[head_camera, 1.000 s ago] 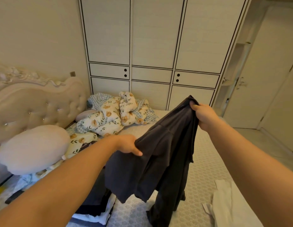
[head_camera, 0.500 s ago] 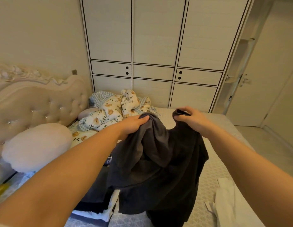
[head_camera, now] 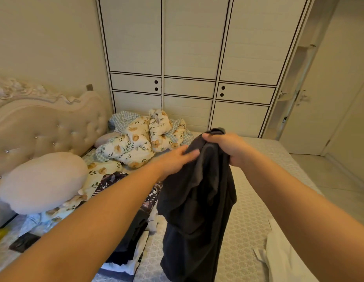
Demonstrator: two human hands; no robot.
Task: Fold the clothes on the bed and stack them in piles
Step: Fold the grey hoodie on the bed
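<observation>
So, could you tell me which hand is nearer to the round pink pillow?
Left. The left hand reaches across above the clothes pile, on the round pink pillow's side; the right hand grips the dark garment farther right.

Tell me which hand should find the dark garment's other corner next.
Probably the left hand: its fingers lie straight against the dark garment, while the right hand grips its bunched top, from which it hangs.

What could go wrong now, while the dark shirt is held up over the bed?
The dark shirt hangs bunched from the right hand alone; the left hand only touches it with straight fingers, so it may fold crooked. Its hem hangs near the unfolded clothes and might drag them.
</observation>
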